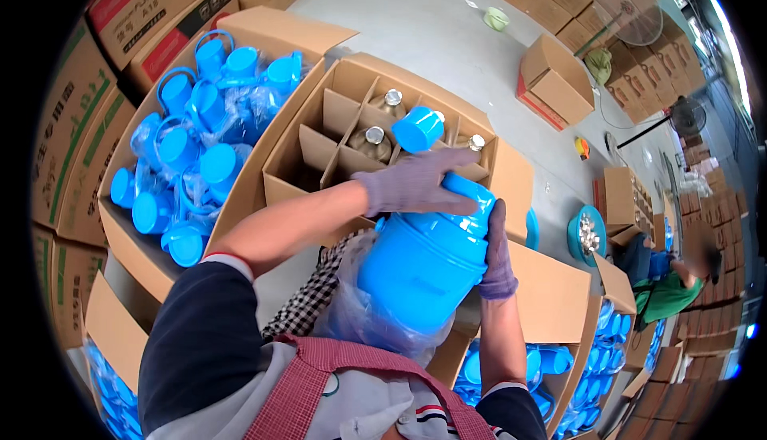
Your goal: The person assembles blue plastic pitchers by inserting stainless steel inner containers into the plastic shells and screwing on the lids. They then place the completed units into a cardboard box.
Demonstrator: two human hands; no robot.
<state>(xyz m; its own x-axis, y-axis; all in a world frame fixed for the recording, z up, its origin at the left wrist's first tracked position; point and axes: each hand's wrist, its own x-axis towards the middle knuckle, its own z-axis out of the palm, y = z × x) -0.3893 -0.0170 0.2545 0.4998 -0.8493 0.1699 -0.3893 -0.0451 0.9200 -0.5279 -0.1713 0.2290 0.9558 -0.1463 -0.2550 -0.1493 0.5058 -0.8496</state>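
Observation:
A large, glossy blue vacuum-flask casing leans tilted in front of my chest, its lower part wrapped in clear plastic. My left hand, in a grey-purple glove, lies across the casing's narrower top with fingers stretched out and apart. Gloved likewise, my right hand holds the casing's right side, fingers pointing up; some of its grip is hidden. Just beyond stands a divided carton containing several rounded flasks with silvery tops. A blue cup sits tilted among them, close to my left hand.
At left, an open carton is filled with blue handled cups. More blue parts fill cartons at lower right. A turquoise basin holds small silvery pieces. A person in green works at far right, near fans and stacked boxes.

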